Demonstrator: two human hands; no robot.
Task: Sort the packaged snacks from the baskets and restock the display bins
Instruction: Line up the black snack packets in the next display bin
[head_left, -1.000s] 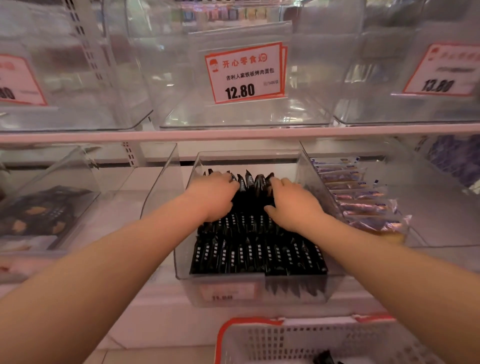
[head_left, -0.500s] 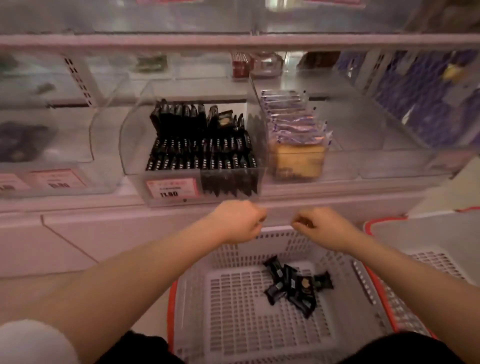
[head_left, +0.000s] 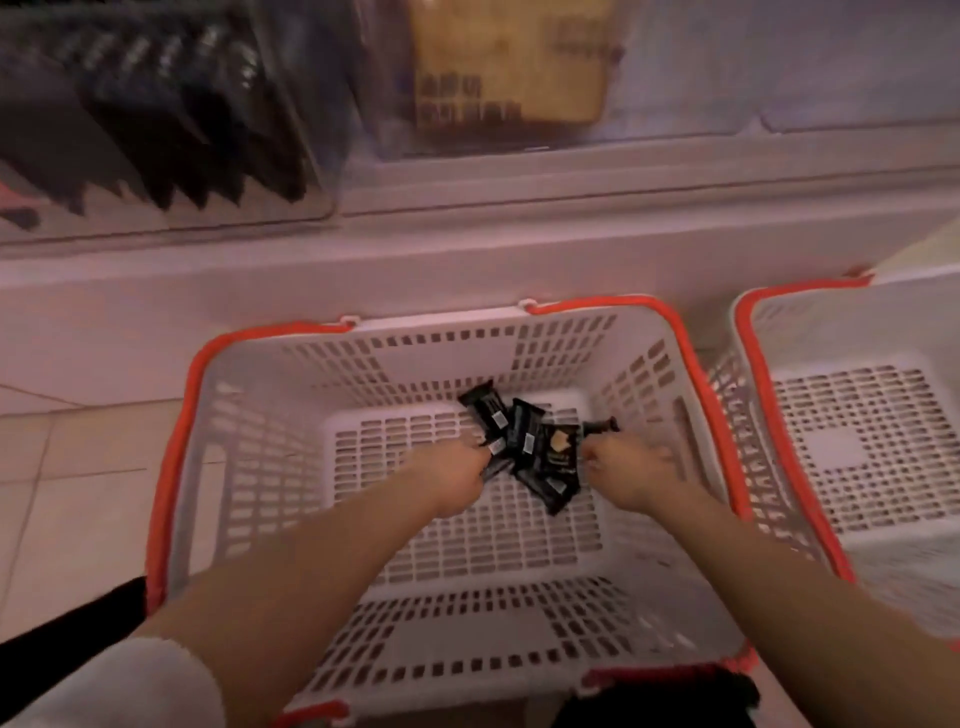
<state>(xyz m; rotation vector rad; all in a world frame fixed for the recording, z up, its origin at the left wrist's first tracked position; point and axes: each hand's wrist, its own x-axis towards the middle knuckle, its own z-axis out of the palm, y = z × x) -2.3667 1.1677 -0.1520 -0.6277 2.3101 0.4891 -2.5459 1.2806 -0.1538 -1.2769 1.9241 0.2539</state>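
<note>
White basket (head_left: 270, 467) with orange rim, on the floor below the shelf: holds a small heap of black snack packets (head_left: 530, 447) near its far middle. Left hand (head_left: 457, 473), fingers curled, grip closed on packets at the heap's left edge; right hand (head_left: 631, 467), fingers curled at the heap's right edge, grip on a packet cannot be told. Second white basket (head_left: 857, 415) just beside, right; display bin (head_left: 171, 114) of black packets above left.
</note>
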